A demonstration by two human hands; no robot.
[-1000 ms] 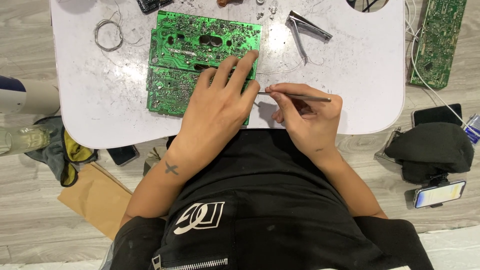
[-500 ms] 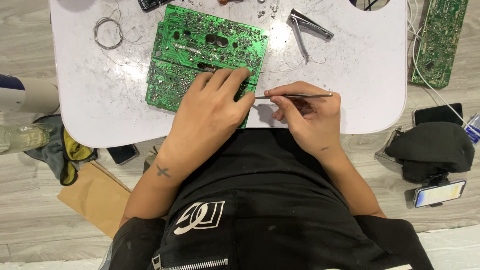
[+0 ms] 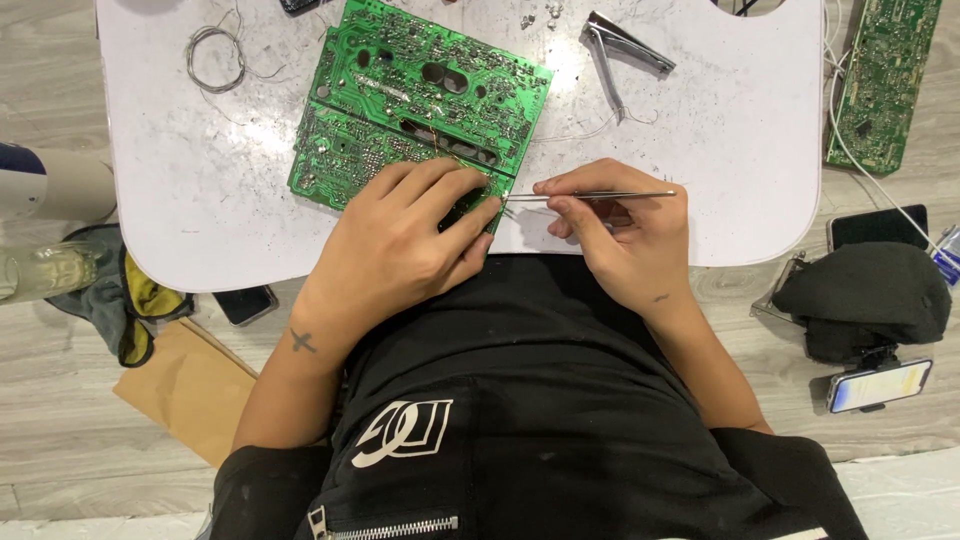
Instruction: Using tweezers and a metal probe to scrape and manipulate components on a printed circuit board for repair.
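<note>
Left to right, we list: wire coil (image 3: 215, 57), upper left; green circuit board (image 3: 420, 100), upper centre, our left hand (image 3: 400, 250) pressing flat, fingers spread; tweezers (image 3: 600, 196), centre, pinched by our right hand (image 3: 625, 240); pliers (image 3: 620, 50), upper right.

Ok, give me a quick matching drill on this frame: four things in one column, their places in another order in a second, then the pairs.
Things:
1. green circuit board
2. thin metal tool
3. wire coil
4. metal pliers

Places:
A. far left of the white table, lying loose
B. pinched in the right hand, tip toward the board's edge
C. far side of the table, right of the board
D. under the left hand, which presses its near corner

Pairs: 1-D, 2-B, 3-A, 4-C
</note>
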